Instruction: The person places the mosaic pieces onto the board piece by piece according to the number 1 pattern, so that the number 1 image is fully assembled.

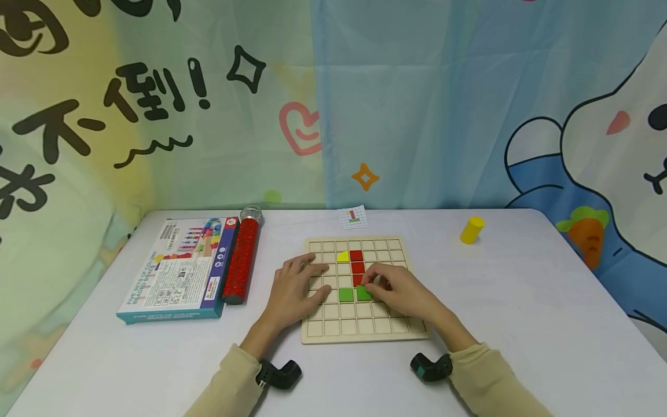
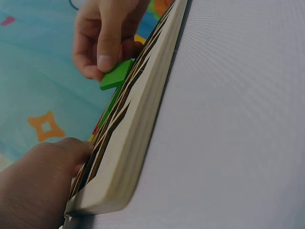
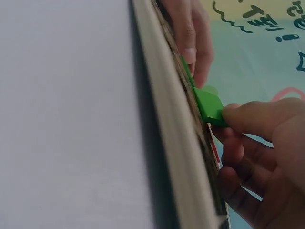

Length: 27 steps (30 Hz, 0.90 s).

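Note:
A wooden grid board (image 1: pixel 325 329) lies flat on the table. My right hand (image 1: pixel 398 289) pinches a green square tile (image 3: pixel 208 105) by its edge between thumb and fingers. That tile is tilted, one edge at the grid, just right of another green tile (image 1: pixel 346 295) that lies in a cell. Above them runs a column of red square tiles (image 1: pixel 356 255), partly behind the right fingers. Left of the top red tile lies a yellow piece (image 1: pixel 343 256) with a slanted or curved side. My left hand (image 1: pixel 294 292) rests on the board's left side with fingers spread and relaxed.
Behind the board lies a small pattern card (image 1: pixel 353 217) with a coloured grid. A boxed set (image 1: pixel 179 266) and a red glittery microphone (image 1: pixel 242 258) lie at the left. A yellow cylinder (image 1: pixel 472 230) stands at the back right. A printed curtain (image 1: pixel 417 116) hangs behind the table.

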Tool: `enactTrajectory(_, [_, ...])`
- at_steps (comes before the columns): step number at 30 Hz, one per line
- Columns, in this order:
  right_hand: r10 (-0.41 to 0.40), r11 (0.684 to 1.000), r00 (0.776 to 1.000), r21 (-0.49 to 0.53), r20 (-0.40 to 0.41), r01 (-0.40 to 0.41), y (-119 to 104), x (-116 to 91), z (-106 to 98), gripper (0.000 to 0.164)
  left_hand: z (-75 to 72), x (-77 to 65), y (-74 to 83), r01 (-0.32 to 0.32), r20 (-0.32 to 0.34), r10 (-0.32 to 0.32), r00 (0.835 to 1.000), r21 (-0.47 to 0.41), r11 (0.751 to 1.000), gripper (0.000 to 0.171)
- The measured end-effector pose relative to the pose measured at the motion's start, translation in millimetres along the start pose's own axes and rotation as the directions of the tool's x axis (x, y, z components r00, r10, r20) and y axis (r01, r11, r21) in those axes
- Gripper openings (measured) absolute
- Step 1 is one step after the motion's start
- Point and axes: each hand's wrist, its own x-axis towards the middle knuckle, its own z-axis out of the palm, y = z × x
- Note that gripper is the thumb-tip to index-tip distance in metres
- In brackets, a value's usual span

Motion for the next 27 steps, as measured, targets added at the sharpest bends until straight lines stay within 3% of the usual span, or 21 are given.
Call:
enactTrajectory(11, [0.014,0.995,0.999,-0.095,-0.042,-0.018,-5,0,6,0.006,0.4,0.2,0.5,-0.009,-0.005,0.009,1.000,0.017,1.000,0.038])
enactTrajectory(27, [-0.040,0.972,0.998,-0.233,-0.052,0.027,-8,-1,12,0.005,0.3,-0.7,0.2,-0.006,-0.002,0.006,1.000,0.012,1.000,0.039])
